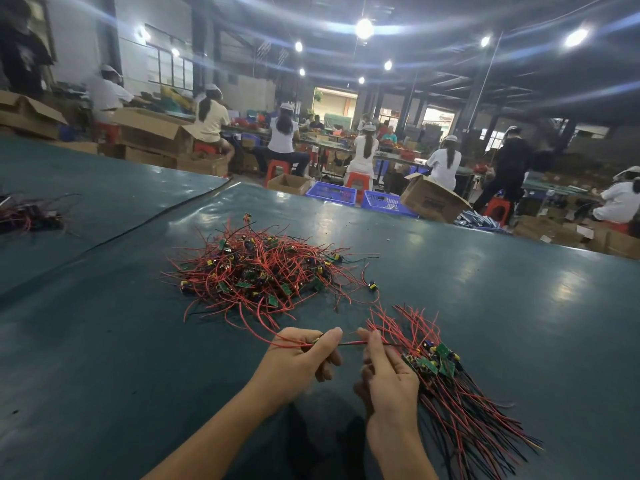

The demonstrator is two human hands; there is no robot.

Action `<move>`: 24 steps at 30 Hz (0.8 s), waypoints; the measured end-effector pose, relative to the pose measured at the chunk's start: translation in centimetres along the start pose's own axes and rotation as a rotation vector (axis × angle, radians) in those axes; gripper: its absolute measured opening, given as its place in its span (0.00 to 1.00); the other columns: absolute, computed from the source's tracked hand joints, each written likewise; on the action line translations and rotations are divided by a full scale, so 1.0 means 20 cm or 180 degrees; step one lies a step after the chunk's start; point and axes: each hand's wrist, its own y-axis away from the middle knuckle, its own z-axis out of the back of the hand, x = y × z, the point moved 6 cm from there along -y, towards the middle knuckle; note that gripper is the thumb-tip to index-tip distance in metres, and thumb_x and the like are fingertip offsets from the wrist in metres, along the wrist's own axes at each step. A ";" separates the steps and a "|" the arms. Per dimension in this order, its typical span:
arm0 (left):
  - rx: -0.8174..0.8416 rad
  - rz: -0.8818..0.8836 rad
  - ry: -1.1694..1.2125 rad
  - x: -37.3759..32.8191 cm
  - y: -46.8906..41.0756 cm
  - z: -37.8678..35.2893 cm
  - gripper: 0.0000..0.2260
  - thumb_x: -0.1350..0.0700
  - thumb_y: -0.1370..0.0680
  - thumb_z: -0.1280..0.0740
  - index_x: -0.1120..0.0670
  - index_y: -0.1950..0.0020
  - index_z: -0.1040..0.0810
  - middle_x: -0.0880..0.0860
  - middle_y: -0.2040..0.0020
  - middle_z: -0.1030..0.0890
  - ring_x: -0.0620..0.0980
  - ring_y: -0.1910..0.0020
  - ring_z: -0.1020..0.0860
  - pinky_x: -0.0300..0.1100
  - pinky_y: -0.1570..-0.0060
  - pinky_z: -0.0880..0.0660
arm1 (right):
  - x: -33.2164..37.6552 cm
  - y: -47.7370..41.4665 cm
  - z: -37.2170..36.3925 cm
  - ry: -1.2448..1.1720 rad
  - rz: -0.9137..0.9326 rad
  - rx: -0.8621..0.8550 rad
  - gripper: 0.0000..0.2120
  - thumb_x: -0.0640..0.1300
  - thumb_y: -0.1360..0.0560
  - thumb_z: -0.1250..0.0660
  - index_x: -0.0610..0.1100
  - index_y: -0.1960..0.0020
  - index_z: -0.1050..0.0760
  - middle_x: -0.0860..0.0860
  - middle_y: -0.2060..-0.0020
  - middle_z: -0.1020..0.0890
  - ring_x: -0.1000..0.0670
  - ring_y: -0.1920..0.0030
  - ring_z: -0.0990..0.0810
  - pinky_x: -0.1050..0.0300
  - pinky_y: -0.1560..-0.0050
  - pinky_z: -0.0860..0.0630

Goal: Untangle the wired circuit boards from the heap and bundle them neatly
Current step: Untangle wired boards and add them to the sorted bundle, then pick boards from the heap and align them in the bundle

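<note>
At table centre, 12 o'clock from the hands: the heap (263, 268) of wired circuit boards lies on the green table (519, 323), red leads splaying out on all sides.
Left hand (298, 358): fingers curled, thumb and forefinger pinching one red wire (349, 344) that trails back toward the heap.
Right hand (388, 379): fingertips pinched on the same wire, just beside the left hand.
Bundle (446, 368): against the right hand at its 3 o'clock, boards gathered together, leads fanning to 12 and 5 o'clock; whether the hand grips it or it rests on the table, I cannot tell.
Far edge: slants from 11 to 3 o'clock, with blue crates (332, 194) and a cardboard box (433, 199) just beyond it.
Seam (138, 226): a dark ridge crossing the table at 10 o'clock.
Second tangle (27, 214): at 9 o'clock, near the frame's left edge, well apart from the heap.
Open room: bare surface at 8 o'clock of the hands and at 2 o'clock past the bundle.
</note>
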 end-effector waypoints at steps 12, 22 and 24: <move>0.0029 0.0205 0.0022 0.01 -0.01 0.01 0.20 0.40 0.28 0.37 0.53 0.70 0.19 0.53 0.74 0.22 0.47 0.75 0.25 0.37 0.70 0.30 | -0.01 -0.04 0.04 -0.0117 0.0119 0.0037 0.11 0.55 0.29 0.31 0.49 0.59 0.14 0.55 0.75 0.27 0.57 0.78 0.36 0.64 0.78 0.38; 0.0367 0.0218 -0.0254 0.01 -0.01 0.00 0.23 0.40 0.24 0.36 0.53 0.73 0.21 0.53 0.75 0.24 0.48 0.74 0.25 0.38 0.68 0.29 | 0.00 -0.06 0.09 -0.0321 -0.0074 -0.0482 0.12 0.46 0.23 0.32 0.43 0.61 0.15 0.54 0.75 0.28 0.58 0.79 0.38 0.65 0.79 0.40; 0.0427 0.0230 -0.0210 0.01 -0.01 0.00 0.23 0.40 0.24 0.35 0.53 0.71 0.20 0.53 0.75 0.24 0.48 0.73 0.25 0.38 0.68 0.29 | 0.03 -0.08 0.13 -0.0627 -0.0039 -0.0510 0.11 0.43 0.21 0.34 0.42 0.59 0.17 0.53 0.73 0.28 0.59 0.80 0.41 0.66 0.81 0.43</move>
